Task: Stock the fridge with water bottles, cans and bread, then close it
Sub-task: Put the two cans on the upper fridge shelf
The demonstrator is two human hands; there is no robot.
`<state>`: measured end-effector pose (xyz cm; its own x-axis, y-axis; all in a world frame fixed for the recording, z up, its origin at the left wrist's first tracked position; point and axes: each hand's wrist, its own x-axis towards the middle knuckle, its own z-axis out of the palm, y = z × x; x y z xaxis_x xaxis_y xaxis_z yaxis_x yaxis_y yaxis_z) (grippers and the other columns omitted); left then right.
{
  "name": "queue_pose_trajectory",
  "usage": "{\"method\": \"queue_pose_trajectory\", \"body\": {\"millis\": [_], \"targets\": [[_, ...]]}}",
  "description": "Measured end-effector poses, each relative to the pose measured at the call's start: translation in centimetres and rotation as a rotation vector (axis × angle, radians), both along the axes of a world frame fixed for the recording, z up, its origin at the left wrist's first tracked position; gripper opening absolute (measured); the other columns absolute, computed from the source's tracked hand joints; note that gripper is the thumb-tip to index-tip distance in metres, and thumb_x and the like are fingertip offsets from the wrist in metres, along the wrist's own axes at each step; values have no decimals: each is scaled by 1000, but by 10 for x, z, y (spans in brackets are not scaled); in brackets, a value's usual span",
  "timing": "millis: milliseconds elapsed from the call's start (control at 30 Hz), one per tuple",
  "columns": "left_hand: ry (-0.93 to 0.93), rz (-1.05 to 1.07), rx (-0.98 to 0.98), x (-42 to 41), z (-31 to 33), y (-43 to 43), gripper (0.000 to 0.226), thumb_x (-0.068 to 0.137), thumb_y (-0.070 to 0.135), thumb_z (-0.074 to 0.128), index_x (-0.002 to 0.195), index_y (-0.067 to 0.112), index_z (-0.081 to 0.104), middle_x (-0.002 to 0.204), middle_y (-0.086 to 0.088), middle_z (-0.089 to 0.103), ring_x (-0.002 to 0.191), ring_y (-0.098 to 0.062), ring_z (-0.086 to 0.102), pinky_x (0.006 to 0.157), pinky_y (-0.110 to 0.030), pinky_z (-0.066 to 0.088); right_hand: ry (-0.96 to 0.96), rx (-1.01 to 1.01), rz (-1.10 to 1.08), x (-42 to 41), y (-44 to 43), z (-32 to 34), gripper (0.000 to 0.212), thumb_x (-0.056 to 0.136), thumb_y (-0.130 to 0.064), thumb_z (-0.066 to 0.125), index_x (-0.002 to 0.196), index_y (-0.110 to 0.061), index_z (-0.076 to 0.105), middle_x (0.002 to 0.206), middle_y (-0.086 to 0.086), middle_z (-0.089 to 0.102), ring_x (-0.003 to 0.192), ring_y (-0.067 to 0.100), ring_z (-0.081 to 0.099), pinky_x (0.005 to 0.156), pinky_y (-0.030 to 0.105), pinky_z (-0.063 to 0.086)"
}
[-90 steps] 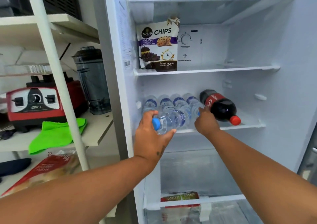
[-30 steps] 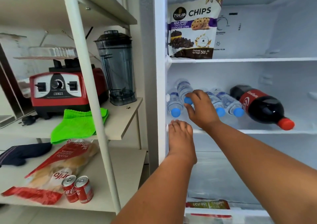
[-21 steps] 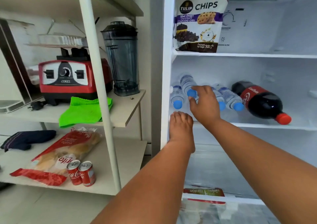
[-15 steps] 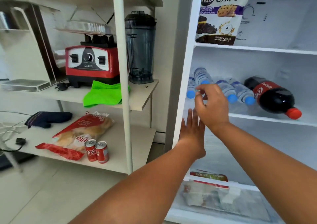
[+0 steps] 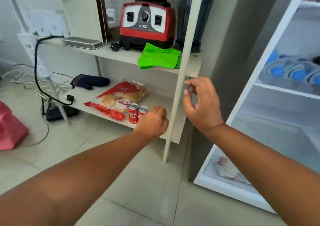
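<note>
Two red cola cans [image 5: 133,115] stand at the front of the lower rack shelf [image 5: 161,95], with a bag of bread rolls [image 5: 121,95] lying just behind them. My left hand [image 5: 152,121] is curled right beside the right-hand can [image 5: 142,110] and partly covers it; its fingertips are hidden. My right hand [image 5: 200,104] hovers empty, fingers apart, to the right of the rack's white post [image 5: 181,80]. Several blue-capped water bottles [image 5: 290,69] lie on a shelf of the open fridge [image 5: 270,56] at the far right.
On the upper rack shelf sit a red blender base [image 5: 147,21] and a green cloth [image 5: 159,58]. A dark oven mitt [image 5: 90,82] lies on the lower shelf. Cables and a power strip [image 5: 39,66] trail over the floor at left, near a pink object [image 5: 10,132].
My view has swung left and down from the fridge to the rack. Both hands have left the water bottles; the left one has dropped to the cans and curled.
</note>
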<state>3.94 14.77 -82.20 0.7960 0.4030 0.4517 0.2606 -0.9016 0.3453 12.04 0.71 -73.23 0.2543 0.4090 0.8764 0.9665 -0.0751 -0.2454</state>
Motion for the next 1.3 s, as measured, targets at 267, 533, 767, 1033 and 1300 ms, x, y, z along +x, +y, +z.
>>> {"method": "queue_pose_trajectory", "body": {"millis": [267, 533, 767, 1033, 1300], "targets": [[73, 344, -385, -4, -24, 127, 36, 80, 2, 61, 116, -2, 58, 116, -18, 60, 101, -32, 61, 83, -33, 48, 260, -390, -67, -3, 119, -84, 20, 87, -6, 54, 105, -7, 63, 105, 9, 59, 95, 23, 59, 82, 26, 43], [93, 268, -674, 15, -70, 181, 65, 84, 3, 62, 143, 3, 35, 141, -14, 49, 128, -29, 49, 101, -28, 39, 622, -897, -291, 25, 175, -136, 36, 90, -20, 51, 120, -5, 61, 129, 14, 58, 119, 30, 54, 98, 32, 43], [163, 191, -577, 37, -93, 196, 91, 74, 4, 74, 149, 5, 23, 149, -16, 39, 139, -30, 35, 114, -34, 29, 620, -1016, -255, 44, 210, -158, 60, 84, -23, 61, 139, -11, 41, 142, 12, 46, 129, 30, 48, 104, 35, 42], [183, 188, -496, 54, -101, 220, 67, 62, 14, 84, 123, 10, 57, 112, -11, 68, 106, -29, 64, 93, -37, 50, 611, -950, -202, 49, 239, -181, 77, 80, -21, 71, 145, -11, 32, 143, 12, 40, 128, 31, 47, 107, 35, 40], [110, 280, -733, 43, -97, 211, 61, 64, 3, 85, 118, 12, 58, 104, -5, 63, 96, -21, 58, 76, -27, 42, 731, -675, -252, 30, 209, -190, 61, 70, -17, 76, 121, -13, 43, 119, 10, 47, 102, 31, 58, 88, 35, 50]]}}
